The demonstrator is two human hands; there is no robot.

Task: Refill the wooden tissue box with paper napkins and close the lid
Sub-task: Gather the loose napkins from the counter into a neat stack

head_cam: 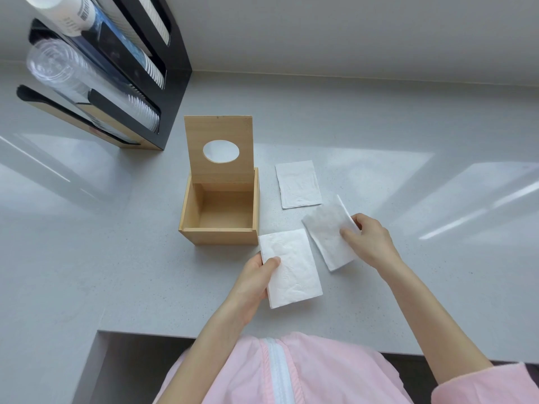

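The wooden tissue box (218, 236) stands open on the grey counter, its inside bare. Its lid (218, 132), with an oval hole, stands upright at the back. My left hand (256, 281) grips a folded white napkin (291, 269) by its left edge, just in front and to the right of the box. My right hand (367, 240) pinches a second napkin (329, 228), lifted and tilted above the counter. A third napkin (299, 185) lies flat to the right of the box.
A black and wood cup dispenser (125, 91) with stacked cups stands at the back left. The grey counter (116, 258) runs wide on both sides, with its front edge and a cut-out near my body.
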